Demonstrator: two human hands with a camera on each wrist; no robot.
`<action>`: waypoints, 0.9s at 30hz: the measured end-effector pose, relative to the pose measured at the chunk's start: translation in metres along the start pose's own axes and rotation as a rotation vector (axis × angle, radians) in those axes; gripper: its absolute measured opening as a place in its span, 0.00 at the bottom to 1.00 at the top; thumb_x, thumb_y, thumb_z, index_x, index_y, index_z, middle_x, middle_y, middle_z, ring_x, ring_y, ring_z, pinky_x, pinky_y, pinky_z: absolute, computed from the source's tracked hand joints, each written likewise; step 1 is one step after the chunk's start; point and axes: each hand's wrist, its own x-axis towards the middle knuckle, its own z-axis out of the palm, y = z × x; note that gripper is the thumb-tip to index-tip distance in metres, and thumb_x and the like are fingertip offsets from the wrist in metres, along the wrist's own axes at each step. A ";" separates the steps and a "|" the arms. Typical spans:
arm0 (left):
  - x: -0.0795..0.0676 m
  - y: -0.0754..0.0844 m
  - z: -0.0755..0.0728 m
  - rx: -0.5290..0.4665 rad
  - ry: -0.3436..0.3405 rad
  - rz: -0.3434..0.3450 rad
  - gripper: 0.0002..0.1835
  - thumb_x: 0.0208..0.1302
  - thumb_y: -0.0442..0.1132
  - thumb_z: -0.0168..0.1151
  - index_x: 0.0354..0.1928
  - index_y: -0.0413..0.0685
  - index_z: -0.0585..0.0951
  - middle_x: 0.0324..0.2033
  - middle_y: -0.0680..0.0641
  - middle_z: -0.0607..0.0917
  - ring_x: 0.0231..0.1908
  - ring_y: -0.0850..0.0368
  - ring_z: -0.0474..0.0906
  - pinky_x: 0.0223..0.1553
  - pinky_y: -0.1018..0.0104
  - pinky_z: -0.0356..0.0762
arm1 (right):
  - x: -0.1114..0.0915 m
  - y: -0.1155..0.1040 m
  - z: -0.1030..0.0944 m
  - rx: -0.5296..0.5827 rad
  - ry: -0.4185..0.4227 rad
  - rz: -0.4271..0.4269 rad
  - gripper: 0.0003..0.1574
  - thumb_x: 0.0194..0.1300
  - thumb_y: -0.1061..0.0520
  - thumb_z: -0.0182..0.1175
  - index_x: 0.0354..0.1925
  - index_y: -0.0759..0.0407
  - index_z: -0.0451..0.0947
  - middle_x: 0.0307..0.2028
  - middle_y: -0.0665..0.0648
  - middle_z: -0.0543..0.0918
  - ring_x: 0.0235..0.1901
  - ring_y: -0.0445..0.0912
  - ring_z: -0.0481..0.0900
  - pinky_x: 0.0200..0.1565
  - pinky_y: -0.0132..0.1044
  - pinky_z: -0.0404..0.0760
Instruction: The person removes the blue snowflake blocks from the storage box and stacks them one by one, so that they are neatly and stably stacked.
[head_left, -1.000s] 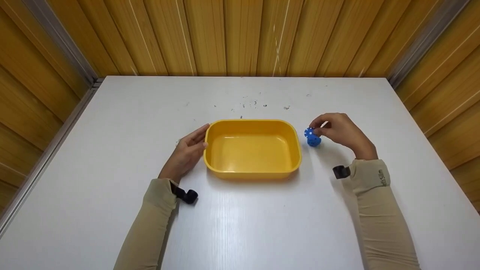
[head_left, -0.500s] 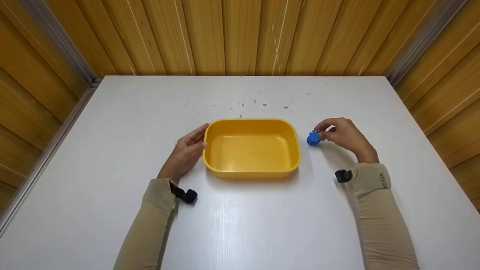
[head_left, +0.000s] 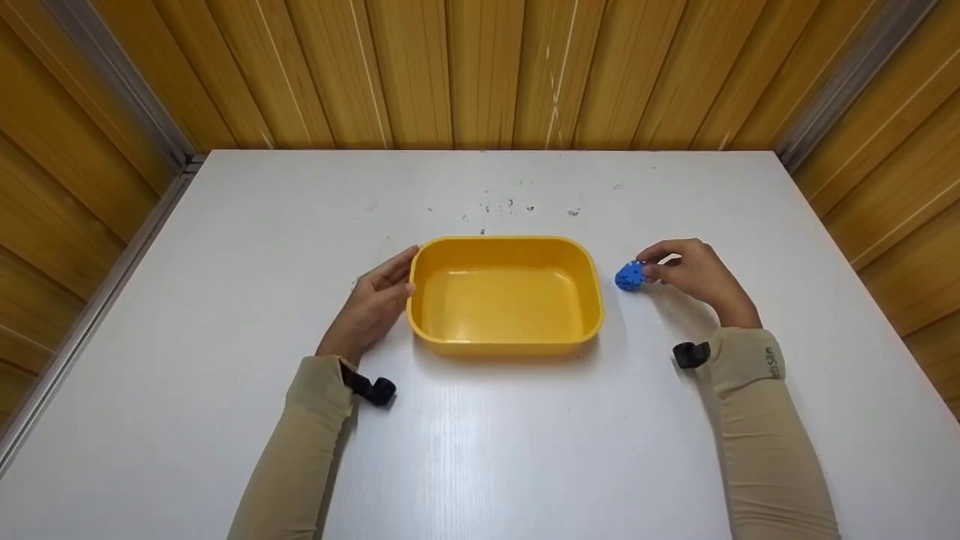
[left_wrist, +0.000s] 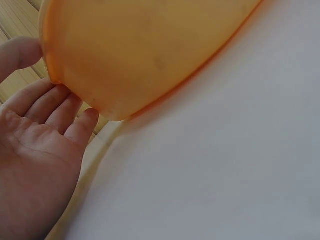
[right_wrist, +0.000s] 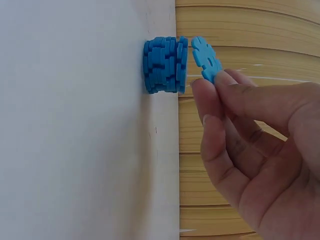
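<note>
A yellow plastic tub (head_left: 510,349) stands on the white table. My left hand (head_left: 369,309) lies against the tub's left end, fingers fairly straight along the outside wall and thumb at the rim. To the right of the tub is a short stack (right_wrist: 161,65) of blue notched plastic discs. My right hand (head_left: 694,276) pinches one blue notched disc (right_wrist: 202,54) between thumb and fingers. In the right wrist view that disc is tilted and apart from the top of the stack, with a small gap between them.
The white table (head_left: 480,442) has dark scuff marks behind the tub. Yellow wood-patterned panels (head_left: 480,75) rise at the back and sides, with grey metal posts in the corners. Each sleeve carries a small black camera (head_left: 690,355) at the wrist.
My right hand has come slightly right and toward me. The disc it pinches was standing out past the stack and now overlaps it in the head view. My left hand and the tub have stayed.
</note>
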 end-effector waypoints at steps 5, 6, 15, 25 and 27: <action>0.000 0.001 0.002 -0.016 0.002 -0.002 0.36 0.72 0.25 0.54 0.80 0.41 0.56 0.80 0.43 0.59 0.80 0.50 0.55 0.74 0.68 0.66 | 0.001 0.004 0.000 0.027 -0.017 0.037 0.20 0.73 0.59 0.59 0.58 0.67 0.81 0.58 0.70 0.81 0.54 0.61 0.81 0.40 0.17 0.78; 0.000 0.001 0.002 -0.015 -0.001 0.000 0.36 0.72 0.25 0.53 0.80 0.41 0.56 0.80 0.42 0.59 0.80 0.49 0.54 0.74 0.68 0.65 | 0.001 0.004 0.000 0.026 -0.019 0.040 0.20 0.73 0.59 0.59 0.59 0.66 0.80 0.59 0.70 0.81 0.55 0.61 0.81 0.40 0.17 0.77; 0.000 0.000 0.002 -0.023 -0.011 0.008 0.36 0.73 0.25 0.52 0.80 0.42 0.55 0.80 0.43 0.58 0.80 0.50 0.53 0.75 0.67 0.65 | 0.005 0.007 0.003 0.004 -0.035 0.046 0.21 0.74 0.58 0.59 0.60 0.66 0.80 0.61 0.69 0.80 0.55 0.59 0.79 0.41 0.14 0.74; 0.001 0.002 0.000 -0.012 -0.011 0.025 0.34 0.75 0.28 0.51 0.80 0.40 0.55 0.80 0.41 0.58 0.80 0.48 0.54 0.74 0.67 0.66 | 0.005 0.005 0.003 -0.016 -0.027 0.042 0.22 0.75 0.54 0.58 0.60 0.65 0.80 0.55 0.69 0.83 0.48 0.53 0.80 0.39 0.18 0.76; 0.003 0.003 0.000 -0.011 0.022 0.018 0.32 0.77 0.30 0.49 0.79 0.40 0.56 0.79 0.42 0.60 0.79 0.48 0.57 0.74 0.65 0.67 | 0.004 0.004 0.002 -0.033 -0.002 0.023 0.23 0.77 0.52 0.57 0.60 0.66 0.80 0.52 0.69 0.85 0.46 0.54 0.82 0.40 0.20 0.76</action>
